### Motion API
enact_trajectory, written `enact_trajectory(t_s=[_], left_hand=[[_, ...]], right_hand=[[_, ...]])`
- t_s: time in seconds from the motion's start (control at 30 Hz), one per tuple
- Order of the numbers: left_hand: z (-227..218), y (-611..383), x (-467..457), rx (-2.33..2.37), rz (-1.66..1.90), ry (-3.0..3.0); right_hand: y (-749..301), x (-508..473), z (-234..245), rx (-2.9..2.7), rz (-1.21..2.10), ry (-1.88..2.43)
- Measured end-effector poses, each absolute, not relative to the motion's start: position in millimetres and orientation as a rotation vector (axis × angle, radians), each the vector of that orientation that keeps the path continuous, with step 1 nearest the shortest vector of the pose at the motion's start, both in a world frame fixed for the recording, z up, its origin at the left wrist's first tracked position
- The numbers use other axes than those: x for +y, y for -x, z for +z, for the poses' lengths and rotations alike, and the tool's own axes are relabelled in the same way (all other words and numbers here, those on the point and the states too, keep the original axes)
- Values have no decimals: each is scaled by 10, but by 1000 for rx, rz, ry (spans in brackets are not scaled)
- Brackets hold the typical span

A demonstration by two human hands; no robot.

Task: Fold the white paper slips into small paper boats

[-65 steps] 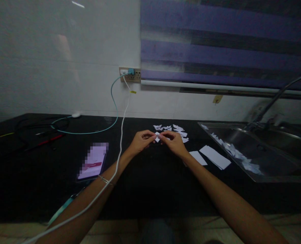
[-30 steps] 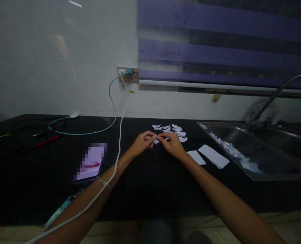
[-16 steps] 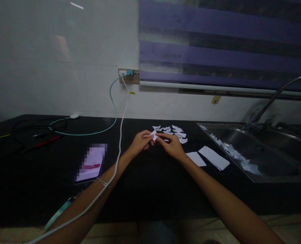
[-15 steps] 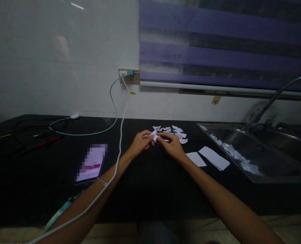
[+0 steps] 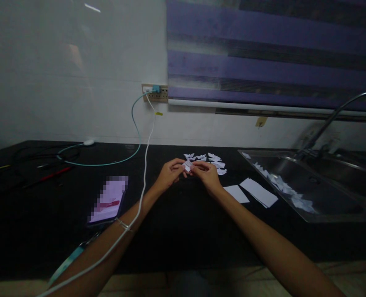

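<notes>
My left hand (image 5: 170, 174) and my right hand (image 5: 205, 175) meet over the black counter (image 5: 183, 222), fingertips pinched together on a small white folded paper piece (image 5: 187, 165). Just behind the hands lies a cluster of several small folded white paper shapes (image 5: 208, 159). To the right of my right wrist, flat white paper sheets (image 5: 253, 192) lie on the counter.
A lit phone (image 5: 109, 201) lies on the counter to the left. A white cable (image 5: 146, 156) and a teal cable (image 5: 130, 136) run from a wall socket (image 5: 153, 93). A steel sink (image 5: 309, 189) with paper scraps is at the right. Pens and dark wires lie far left.
Both hands stay together on the small paper piece, with the fingers shifting slightly as they work it. The view has drifted a little.
</notes>
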State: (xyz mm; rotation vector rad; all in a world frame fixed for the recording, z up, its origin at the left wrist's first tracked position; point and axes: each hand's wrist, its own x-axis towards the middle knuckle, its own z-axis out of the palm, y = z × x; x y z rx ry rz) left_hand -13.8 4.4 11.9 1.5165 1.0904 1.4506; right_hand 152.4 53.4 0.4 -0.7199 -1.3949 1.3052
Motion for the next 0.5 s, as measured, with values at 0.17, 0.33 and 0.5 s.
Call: enact_trajectory(t_s=[0.17,0.33,0.5], left_hand=[[114,125,46,1104,1523,-1602],[89,116,56,1059,1542,-1629],[125,123,13,1056,1538,-1596]], right_hand=[[-1523,467,63,-1403,1411,709],[-1511,446,87,-1339,1423,724],[-1482,437,78,-1206,1535,702]])
